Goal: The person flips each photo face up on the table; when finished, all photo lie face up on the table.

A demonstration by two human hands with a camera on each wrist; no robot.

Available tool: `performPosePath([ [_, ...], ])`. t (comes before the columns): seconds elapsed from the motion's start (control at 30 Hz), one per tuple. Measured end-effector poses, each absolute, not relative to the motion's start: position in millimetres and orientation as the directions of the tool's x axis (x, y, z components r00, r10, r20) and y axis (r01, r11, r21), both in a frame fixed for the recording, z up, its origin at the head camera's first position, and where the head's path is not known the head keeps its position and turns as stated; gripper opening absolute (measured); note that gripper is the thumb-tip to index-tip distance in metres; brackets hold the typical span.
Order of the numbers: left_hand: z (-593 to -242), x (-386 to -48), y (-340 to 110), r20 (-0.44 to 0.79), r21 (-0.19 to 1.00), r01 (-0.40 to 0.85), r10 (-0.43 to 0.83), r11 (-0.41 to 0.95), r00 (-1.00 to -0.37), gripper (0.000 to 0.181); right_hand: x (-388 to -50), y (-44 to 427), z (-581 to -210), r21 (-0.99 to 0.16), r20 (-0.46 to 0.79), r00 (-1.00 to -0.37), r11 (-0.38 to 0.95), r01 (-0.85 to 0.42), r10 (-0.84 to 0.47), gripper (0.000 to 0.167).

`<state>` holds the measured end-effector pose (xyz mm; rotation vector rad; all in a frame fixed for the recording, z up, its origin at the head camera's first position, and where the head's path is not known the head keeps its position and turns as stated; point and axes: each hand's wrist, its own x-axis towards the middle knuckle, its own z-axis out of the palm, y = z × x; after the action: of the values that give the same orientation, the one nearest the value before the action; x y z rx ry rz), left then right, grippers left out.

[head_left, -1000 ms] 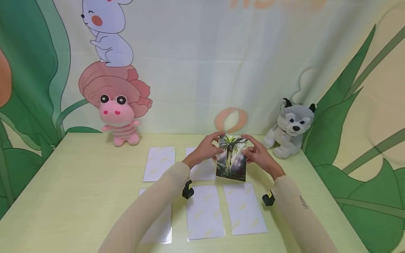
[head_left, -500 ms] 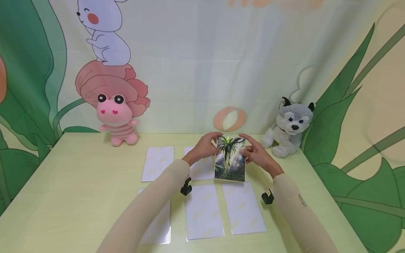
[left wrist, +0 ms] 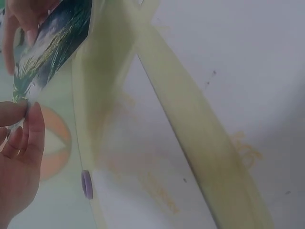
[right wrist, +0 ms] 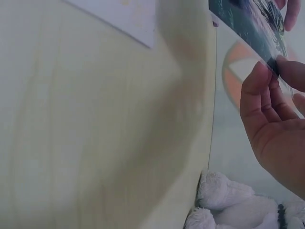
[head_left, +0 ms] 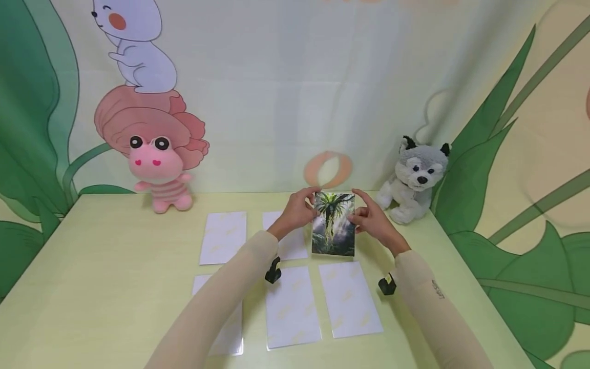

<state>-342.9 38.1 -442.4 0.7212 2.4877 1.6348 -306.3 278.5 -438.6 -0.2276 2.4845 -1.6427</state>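
A picture card (head_left: 334, 233) with a hanging green plant printed on it is held up off the table near its far side, picture facing me. My left hand (head_left: 297, 211) pinches its left edge, thumb in front. On the opposite edge, my right hand (head_left: 374, 223) pinches it the same way, its index finger reaching up to the top corner. The left wrist view shows the left hand (left wrist: 21, 162) with thumb and fingers on the card (left wrist: 52, 50). In the right wrist view, the right hand (right wrist: 271, 121) grips the card's edge.
Several white sheets with faint yellow marks lie in two rows, among them a back-left sheet (head_left: 223, 238) and a front-right sheet (head_left: 350, 300). Sleeves cover parts of some. A pink plush toy (head_left: 160, 171) stands back left, a grey plush dog (head_left: 419, 179) back right.
The card's lower edge has become more level, and both hands still hold it. The whole head view has shifted, so the table and toys appear slightly further left.
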Motion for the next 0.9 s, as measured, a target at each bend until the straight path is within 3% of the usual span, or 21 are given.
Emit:
performPosePath([
  [0.4, -447, -346, 45, 0.211, 0.904, 0.305, 0.308, 0.299, -0.928, 0.060, -298, 286, -444, -0.910, -0.043, -0.974, 0.411, -0.055, -0.225, 0.083],
  [0.67, -453, -347, 47, 0.195, 0.888, 0.313, 0.340, 0.337, -0.920, 0.054, -298, 288, -451, -0.890, -0.067, -0.969, 0.453, -0.049, -0.237, 0.079],
  [0.9, -462, -352, 49, 0.096, 0.839, 0.278, 0.374, 0.469, -0.922, 0.057, -301, 282, -454, -0.823, -0.092, -0.972, 0.566, -0.049, -0.217, 0.074],
])
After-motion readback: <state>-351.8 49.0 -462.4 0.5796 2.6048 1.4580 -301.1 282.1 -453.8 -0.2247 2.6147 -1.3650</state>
